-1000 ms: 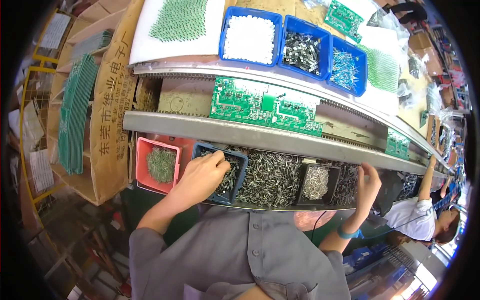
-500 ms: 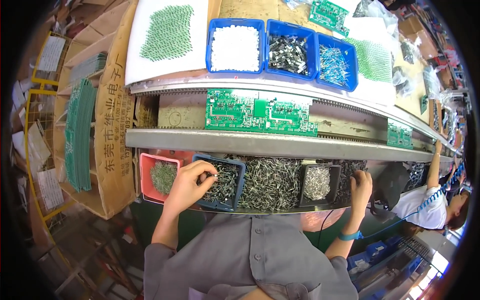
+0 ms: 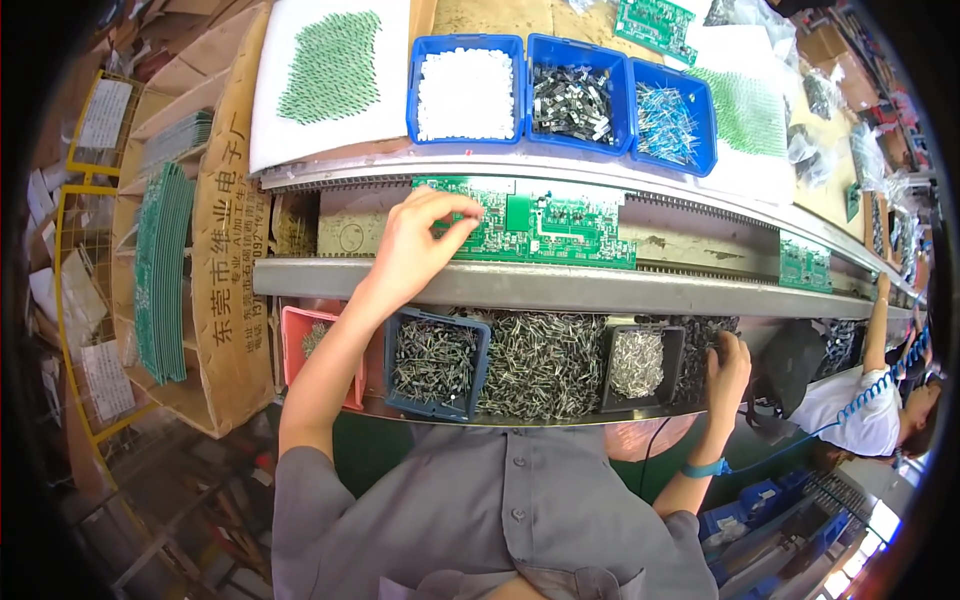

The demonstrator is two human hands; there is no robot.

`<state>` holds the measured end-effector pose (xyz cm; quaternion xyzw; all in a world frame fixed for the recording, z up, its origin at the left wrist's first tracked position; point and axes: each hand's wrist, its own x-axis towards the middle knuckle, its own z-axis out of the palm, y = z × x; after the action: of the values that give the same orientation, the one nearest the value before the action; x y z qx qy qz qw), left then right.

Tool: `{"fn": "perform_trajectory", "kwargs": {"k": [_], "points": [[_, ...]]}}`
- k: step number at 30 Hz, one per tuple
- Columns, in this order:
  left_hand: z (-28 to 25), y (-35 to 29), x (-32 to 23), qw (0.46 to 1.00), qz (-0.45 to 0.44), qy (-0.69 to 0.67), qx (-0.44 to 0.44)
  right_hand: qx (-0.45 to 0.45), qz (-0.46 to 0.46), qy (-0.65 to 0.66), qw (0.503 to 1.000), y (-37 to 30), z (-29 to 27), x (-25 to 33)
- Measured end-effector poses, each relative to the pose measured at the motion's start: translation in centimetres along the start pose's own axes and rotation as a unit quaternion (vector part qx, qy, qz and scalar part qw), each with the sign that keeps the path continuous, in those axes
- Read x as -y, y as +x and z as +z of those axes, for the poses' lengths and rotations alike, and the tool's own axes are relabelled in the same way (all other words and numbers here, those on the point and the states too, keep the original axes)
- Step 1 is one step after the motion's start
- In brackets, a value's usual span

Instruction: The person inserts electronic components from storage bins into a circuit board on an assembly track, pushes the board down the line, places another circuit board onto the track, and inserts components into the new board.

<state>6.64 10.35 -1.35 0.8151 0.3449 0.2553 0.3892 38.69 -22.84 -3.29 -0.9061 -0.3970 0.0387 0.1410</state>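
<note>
My left hand (image 3: 422, 235) is over the left half of a green circuit board (image 3: 585, 225) lying in the rail track. Its thumb and forefinger are pinched together close to the board; whatever they hold is too small to make out. My right hand (image 3: 730, 375), with a blue band (image 3: 706, 469) at the wrist, rests with curled fingers at the edge of a heap of dark small components (image 3: 692, 365). Its fingertips are partly hidden, so what they grip cannot be seen. Between the hands lie a blue-grey bin (image 3: 435, 365) of leaded components and a loose heap of metal-legged parts (image 3: 545, 365).
A pink bin (image 3: 297, 335) sits partly behind my left forearm, and a black tray (image 3: 637, 363) holds silvery parts. Across the track stand blue bins of white pieces (image 3: 466, 95), black parts (image 3: 573, 105) and blue leaded parts (image 3: 668, 120). A carton (image 3: 225, 240) holds upright boards. A co-worker (image 3: 850, 410) is at right.
My left hand has left the blue-grey bin and moved up and away over the circuit board. My right hand has stayed at the dark heap, shifting only slightly.
</note>
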Motion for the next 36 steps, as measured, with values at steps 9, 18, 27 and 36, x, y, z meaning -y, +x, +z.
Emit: {"fn": "perform_trajectory", "kwargs": {"k": [9,18,27,36], "points": [[1.8,1.9,2.1,0.998,0.056,0.035,0.007,0.021,-0.003,-0.046,0.999,0.3,-0.1,-0.3],[1.8,1.9,2.2,0.998,0.049,0.04,0.013,0.01,-0.017,-0.051,0.998,0.3,0.0,-0.4],[1.9,1.8,2.3,0.997,0.067,0.044,0.006,-0.012,0.07,0.076,0.995,0.4,0.7,-0.9],[1.9,1.7,2.4,0.998,0.049,0.032,0.009,-0.019,0.063,0.09,0.994,0.2,0.2,0.0]]}}
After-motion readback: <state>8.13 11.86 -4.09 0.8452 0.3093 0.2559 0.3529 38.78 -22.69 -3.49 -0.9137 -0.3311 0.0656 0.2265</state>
